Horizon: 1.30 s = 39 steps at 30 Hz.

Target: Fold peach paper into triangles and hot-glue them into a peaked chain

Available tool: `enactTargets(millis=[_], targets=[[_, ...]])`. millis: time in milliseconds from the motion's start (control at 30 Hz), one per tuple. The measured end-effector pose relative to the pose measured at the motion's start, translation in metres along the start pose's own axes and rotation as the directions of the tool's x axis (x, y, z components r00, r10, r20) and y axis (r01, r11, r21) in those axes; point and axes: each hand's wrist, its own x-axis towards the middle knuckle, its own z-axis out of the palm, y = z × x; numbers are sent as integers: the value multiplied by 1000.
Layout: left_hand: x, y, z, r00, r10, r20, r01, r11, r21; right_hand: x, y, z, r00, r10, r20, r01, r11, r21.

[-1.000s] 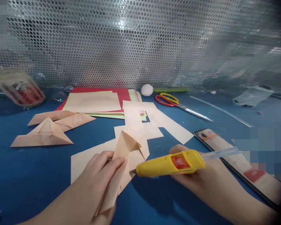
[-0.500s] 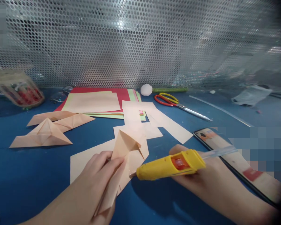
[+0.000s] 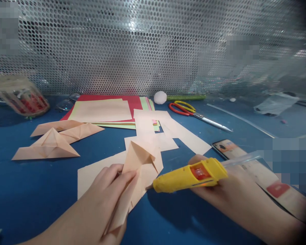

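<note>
My left hand point(image 3: 112, 187) grips a folded piece of peach paper point(image 3: 142, 173), its thumb pressing on a raised flap. In my right hand point(image 3: 214, 183) is a yellow hot glue gun point(image 3: 185, 177), with a clear glue stick point(image 3: 244, 159) sticking out of its back end. The metal nozzle meets the right edge of the folded paper; whether it touches I cannot tell. Beneath the left hand lies a flat peach sheet point(image 3: 94, 173). Several folded peach paper pieces point(image 3: 52, 144) rest on the blue table at the left.
Behind the hands are loose peach paper strips point(image 3: 186, 134) and a stack of coloured paper point(image 3: 104, 109). Scissors point(image 3: 193, 114), a white ball point(image 3: 160, 97) and a clear jar point(image 3: 22, 97) stand farther back. A phone point(image 3: 229, 149) lies at the right, before a perforated metal screen point(image 3: 132, 51).
My right hand has drawn the glue gun slightly right and up, so its nozzle sits nearer the paper's edge. My left hand keeps its hold on the folded paper.
</note>
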Motion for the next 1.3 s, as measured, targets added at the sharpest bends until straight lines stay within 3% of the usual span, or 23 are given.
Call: enactTargets(millis=[600,967,1300], targets=[[-2,1,3,998,51,24,-55,980,192,3,-6,3,1000,18,14,-18,998,60],[4,1,-5,997,72,39,-75,991,110,4,-7,12,996,82,-18,-80,991,106],[-6,2,8,1000,1,-14,1,989,151,7,-18,5,999,-11,42,3,983,185]])
